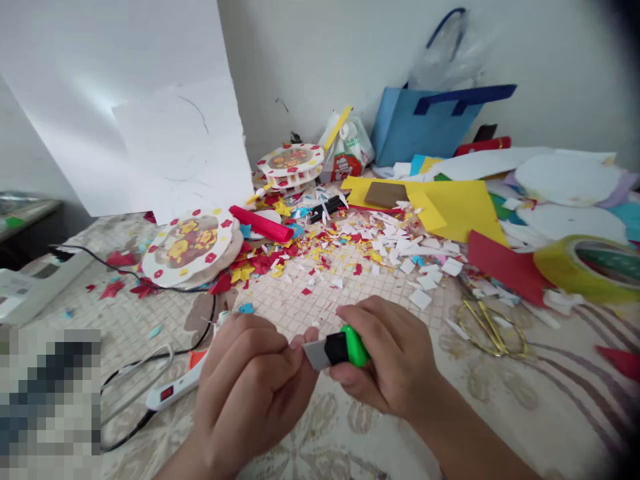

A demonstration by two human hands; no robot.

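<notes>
Now, from the left: a white power strip lies on the table; left hand pinches the grey blade tip of a green utility knife; right hand curls around its handle (low centre); farther right, a blue bag stands by the wall, contents hidden.

Paper scraps strewn across table middle. Decorated paper plate left of scraps; red paper roll beside it. Blue bag at back wall. Yellow tape roll at right edge; gold scissors near it. White power strip front left.
</notes>
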